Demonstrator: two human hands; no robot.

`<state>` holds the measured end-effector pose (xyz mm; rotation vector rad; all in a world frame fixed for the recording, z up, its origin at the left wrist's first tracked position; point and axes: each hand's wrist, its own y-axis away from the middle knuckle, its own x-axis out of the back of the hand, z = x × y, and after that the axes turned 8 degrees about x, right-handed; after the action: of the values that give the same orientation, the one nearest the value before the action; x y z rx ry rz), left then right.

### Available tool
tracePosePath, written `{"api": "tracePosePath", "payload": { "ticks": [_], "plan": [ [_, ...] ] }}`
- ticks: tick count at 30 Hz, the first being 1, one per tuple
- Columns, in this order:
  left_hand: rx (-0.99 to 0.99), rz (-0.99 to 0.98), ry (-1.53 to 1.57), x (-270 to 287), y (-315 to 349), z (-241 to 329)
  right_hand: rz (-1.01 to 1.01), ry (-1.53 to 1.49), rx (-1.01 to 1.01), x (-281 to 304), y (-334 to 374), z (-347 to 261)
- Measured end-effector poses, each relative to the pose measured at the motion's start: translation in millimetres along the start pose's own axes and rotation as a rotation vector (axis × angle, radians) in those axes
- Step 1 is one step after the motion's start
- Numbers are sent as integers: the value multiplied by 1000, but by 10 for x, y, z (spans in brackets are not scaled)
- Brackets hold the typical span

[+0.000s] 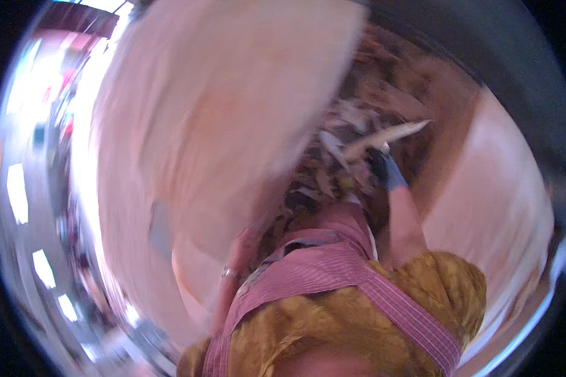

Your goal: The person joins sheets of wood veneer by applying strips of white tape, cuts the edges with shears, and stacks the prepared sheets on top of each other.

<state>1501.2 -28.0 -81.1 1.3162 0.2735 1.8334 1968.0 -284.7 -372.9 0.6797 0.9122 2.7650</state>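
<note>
My right hand (383, 168), in a dark glove with a blue-grey cuff, is closed by a pale, pointed strip (390, 137) that looks like thin wood; the strip juts out to the upper right. Below it lies a heap of brown and pale scraps (333, 166). My left hand (248, 237) is bare, with a band on the wrist, and reaches to the lower edge of a huge pale, pinkish sheet (233, 100). Motion blur smears its fingers, so whether they grip the sheet does not show.
Another large pale sheet or panel (497, 163) slopes along the right side. Dark material (503, 50) curves across the upper right. Far left, a blurred bright floor area (31, 188) has white patches of light.
</note>
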Motion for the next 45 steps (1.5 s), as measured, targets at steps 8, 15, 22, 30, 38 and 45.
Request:
{"api": "tracePosePath", "payload": {
  "ticks": [8, 15, 22, 30, 38, 45],
  "plan": [
    [271, 493, 330, -217, 759, -830, -211, -1457, 31, -129, -69, 504],
    [938, 1173, 221, -243, 1478, -2585, 70, -1932, 247, 3205, -730, 2414],
    [1014, 1106, -126, 288, 1826, -4222, 710, -1669, 454, 6980, -1833, 1500],
    [843, 1030, -183, 296, 2039, -5007, 758, -1146, 435, 7941, -2430, 1156],
    [888, 998, -130, 916, 2577, -5567, 789, -1122, 402, 8166, -2365, 1966],
    [730, 821, -180, 2593, 1416, -5880, 778, -1081, 256, 7741, -3501, 2848]
  ]
}}
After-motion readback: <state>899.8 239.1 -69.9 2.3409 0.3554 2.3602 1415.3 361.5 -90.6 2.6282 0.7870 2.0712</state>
